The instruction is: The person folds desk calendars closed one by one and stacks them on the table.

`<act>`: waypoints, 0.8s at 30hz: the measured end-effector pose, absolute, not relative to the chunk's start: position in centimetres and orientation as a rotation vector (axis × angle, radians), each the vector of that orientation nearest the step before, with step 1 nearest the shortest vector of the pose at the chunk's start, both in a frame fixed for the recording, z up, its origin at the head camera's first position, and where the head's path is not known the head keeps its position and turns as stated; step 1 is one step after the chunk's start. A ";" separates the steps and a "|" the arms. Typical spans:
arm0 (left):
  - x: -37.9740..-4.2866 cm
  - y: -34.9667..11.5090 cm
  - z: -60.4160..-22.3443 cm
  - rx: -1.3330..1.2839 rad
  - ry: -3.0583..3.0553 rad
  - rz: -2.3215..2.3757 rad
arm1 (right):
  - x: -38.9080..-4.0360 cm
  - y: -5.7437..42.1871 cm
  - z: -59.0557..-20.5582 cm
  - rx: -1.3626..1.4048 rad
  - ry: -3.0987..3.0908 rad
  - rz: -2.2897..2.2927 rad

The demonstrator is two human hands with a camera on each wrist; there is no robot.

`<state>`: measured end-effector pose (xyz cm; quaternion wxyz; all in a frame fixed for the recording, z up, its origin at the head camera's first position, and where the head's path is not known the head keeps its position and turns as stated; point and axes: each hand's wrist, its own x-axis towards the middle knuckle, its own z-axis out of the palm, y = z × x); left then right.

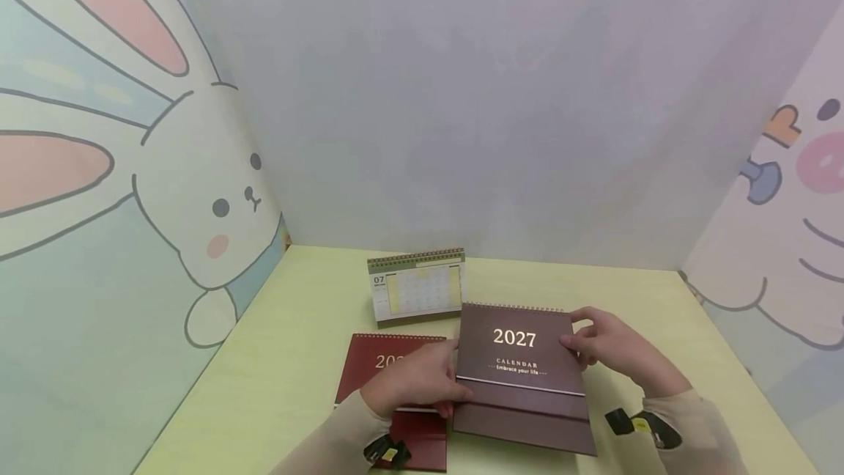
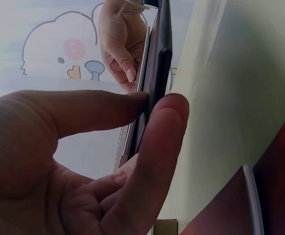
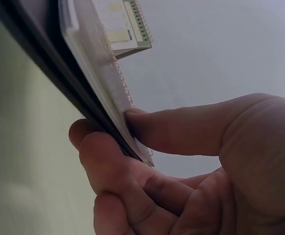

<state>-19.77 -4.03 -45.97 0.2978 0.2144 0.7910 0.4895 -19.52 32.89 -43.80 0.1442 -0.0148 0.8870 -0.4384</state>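
A dark brown 2027 desk calendar (image 1: pixel 521 358), folded flat with its wire binding at the top, is held above the table by both hands. My left hand (image 1: pixel 418 380) pinches its left edge, thumb on the cover and fingers behind, as the left wrist view shows. On the opposite edge, my right hand (image 1: pixel 609 347) pinches near the upper corner; in the right wrist view the thumb presses the page side and the fingers lie under the backing board. Partly behind my left hand lies a red desk calendar (image 1: pixel 369 361), flat on the table.
At the back stands a white and green desk calendar (image 1: pixel 418 292) showing 07, upright. The pale yellow table (image 1: pixel 310 299) meets a plain backdrop behind and cartoon-printed curtains (image 1: pixel 217 167) at both sides.
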 end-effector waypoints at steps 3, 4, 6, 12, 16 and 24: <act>-19.7 -3.9 -46.2 0.575 2.127 1.284 | -19.6 32.8 -44.1 -0.017 2.559 -1.252; -19.7 -3.8 -46.3 0.575 2.130 1.283 | -19.6 32.8 -44.2 -0.018 2.562 -1.248; -19.6 -3.7 -46.4 0.572 2.131 1.284 | -19.7 32.7 -44.5 -0.025 2.564 -1.242; -19.6 -3.4 -47.3 0.541 2.119 1.286 | -19.8 32.2 -45.3 -0.006 2.561 -1.229; -19.5 -3.2 -47.8 0.516 2.120 1.284 | -20.0 32.0 -45.9 -0.007 2.562 -1.216; -19.4 -2.8 -48.3 0.496 2.139 1.277 | -20.0 31.7 -46.8 0.000 2.579 -1.181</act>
